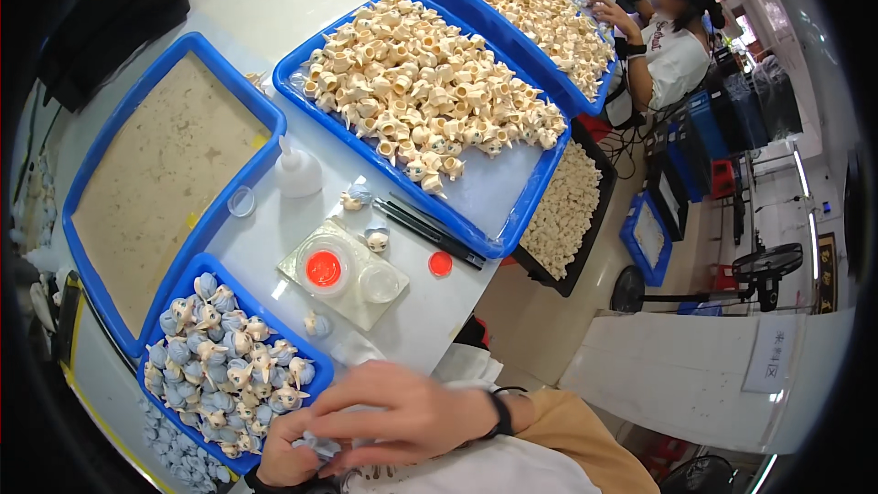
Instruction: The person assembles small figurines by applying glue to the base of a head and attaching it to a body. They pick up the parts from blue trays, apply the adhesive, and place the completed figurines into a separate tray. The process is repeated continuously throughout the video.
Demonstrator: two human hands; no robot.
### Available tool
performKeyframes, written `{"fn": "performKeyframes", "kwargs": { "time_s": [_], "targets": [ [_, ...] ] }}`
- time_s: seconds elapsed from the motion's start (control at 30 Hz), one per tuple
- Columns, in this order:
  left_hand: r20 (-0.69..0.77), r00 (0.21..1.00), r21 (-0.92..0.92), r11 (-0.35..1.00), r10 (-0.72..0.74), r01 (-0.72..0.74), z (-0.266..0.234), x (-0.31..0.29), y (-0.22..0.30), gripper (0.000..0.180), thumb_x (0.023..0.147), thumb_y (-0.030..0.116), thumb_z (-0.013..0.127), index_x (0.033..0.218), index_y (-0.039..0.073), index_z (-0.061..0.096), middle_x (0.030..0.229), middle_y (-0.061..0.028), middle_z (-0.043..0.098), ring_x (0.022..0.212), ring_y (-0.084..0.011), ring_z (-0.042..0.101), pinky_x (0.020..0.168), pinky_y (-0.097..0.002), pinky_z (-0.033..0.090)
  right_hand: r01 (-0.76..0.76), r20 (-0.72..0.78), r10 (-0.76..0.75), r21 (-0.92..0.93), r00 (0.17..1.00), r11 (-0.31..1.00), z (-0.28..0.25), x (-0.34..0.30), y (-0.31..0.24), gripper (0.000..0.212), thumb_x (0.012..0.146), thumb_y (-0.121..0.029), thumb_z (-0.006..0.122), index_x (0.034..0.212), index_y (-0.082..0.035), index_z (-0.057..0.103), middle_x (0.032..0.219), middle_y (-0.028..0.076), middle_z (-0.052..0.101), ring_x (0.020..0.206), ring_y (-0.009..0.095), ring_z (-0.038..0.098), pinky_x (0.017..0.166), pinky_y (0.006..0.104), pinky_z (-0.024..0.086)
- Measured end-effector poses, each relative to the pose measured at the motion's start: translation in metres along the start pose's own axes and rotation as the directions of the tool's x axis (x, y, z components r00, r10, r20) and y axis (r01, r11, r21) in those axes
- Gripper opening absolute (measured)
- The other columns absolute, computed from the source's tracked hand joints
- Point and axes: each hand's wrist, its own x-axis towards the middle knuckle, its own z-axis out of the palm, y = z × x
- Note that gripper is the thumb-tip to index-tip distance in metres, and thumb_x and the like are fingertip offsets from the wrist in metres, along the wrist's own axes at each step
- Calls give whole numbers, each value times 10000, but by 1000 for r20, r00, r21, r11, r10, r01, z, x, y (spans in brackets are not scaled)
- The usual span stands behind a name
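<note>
Close to my body, at the lower edge, my left hand is closed round a small blue-grey doll part. Over it lies my right hand, slightly blurred, its fingers bent onto the same part and covering most of it. Just beyond both hands sits a small blue tray heaped with doll heads that have blue-grey hair. A single blue-grey-haired head lies on the table beside that tray. Two more such heads rest farther off, near the black pen-like tools.
A square plate carries a cup of red paint; a red lid and white squeeze bottle stand nearby. A large blue tray holds pale doll heads. Another blue tray is at left. A co-worker sits far right.
</note>
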Motion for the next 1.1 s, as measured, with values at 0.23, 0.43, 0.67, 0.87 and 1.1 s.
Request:
{"fn": "performKeyframes", "kwargs": {
  "time_s": [0.23, 0.43, 0.67, 0.87, 1.1],
  "targets": [
    [-136, 982, -224, 961, 131, -159, 0, 1, -6, 466, 801, 425, 608, 911, -13, 496, 590, -81, 456, 448, -148, 434, 349, -224, 300, -535, -669, 66, -526, 740, 661, -196, 12, 39, 267, 724, -37, 632, 987, -28, 588, 882, 64, 606, 779, 147, 558, 703, 268, 452],
    [-143, 989, -157, 987, 25, -48, 0, -4, -1, 508, 759, 417, 662, 955, -33, 534, 637, -86, 514, 503, -137, 500, 376, -215, 306, -428, -439, 39, -845, 897, 320, -226, 7, 87, 273, 659, 38, 604, 918, -47, 590, 946, 112, 563, 783, 238, 568, 700, 310, 460],
    [-91, 989, -123, 987, -116, 104, -5, -5, -1, 423, 820, 357, 615, 1004, -18, 546, 699, -49, 553, 578, -79, 517, 442, -183, 363, -524, -562, -8, -776, 827, 352, -230, 11, 86, 283, 707, 26, 619, 980, -1, 546, 914, 111, 582, 748, 178, 585, 681, 279, 463],
    [-84, 990, -88, 990, -117, 110, -6, 0, -2, 382, 848, 324, 583, 1018, -16, 544, 704, -46, 551, 585, -76, 511, 454, -185, 375, -401, -636, 20, -461, 771, 792, -174, 8, 48, 233, 756, 36, 629, 974, 17, 548, 911, 49, 574, 795, 96, 560, 691, 201, 450],
    [-70, 991, -77, 992, -110, 105, -6, 0, -3, 377, 849, 322, 581, 1021, -12, 551, 701, -43, 549, 550, -66, 487, 460, -190, 373, -314, -522, 178, -185, 834, 931, -129, -1, 24, 265, 716, 70, 585, 979, 47, 561, 946, 91, 556, 857, 138, 533, 756, 248, 433]
  ]
}}
